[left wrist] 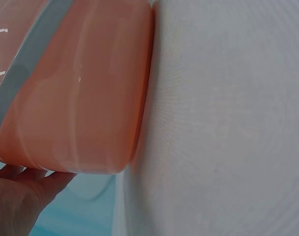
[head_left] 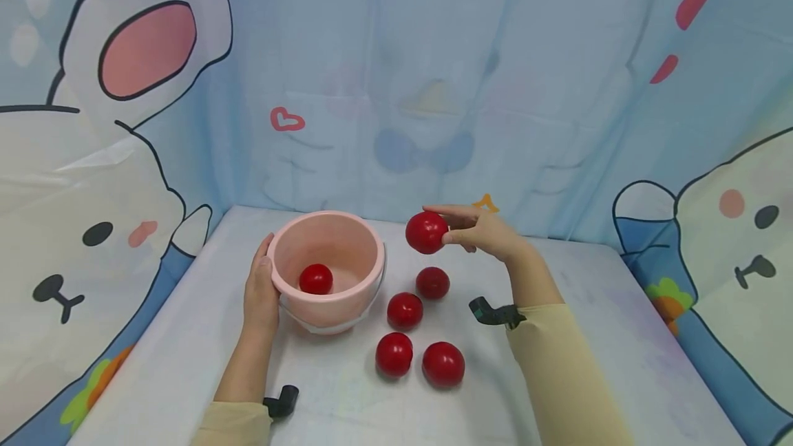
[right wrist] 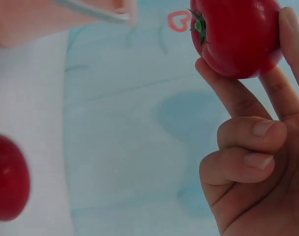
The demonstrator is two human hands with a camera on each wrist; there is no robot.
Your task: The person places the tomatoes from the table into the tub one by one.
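My right hand [head_left: 486,231] pinches a red tomato [head_left: 426,232] between thumb and fingertips, above the table and right of a pink bucket [head_left: 334,305]. In the right wrist view, the held tomato [right wrist: 238,37] shows its green stem, and two other fingers curl toward the palm. My left hand [head_left: 261,292] rests against the bucket's left outer side, fingers fairly straight along the wall near the rim. Inside the bucket lies another tomato [head_left: 316,279]. Several more lie on the table between the bucket and my right arm, among them a front one [head_left: 442,365].
The bucket's white handle [head_left: 334,327] hangs down at its front. Beneath everything is a white-covered table [head_left: 334,405]. A blue curtain [head_left: 557,88] with cartoon figures stands behind and at both sides. Each wrist wears a black camera mount [head_left: 495,312].
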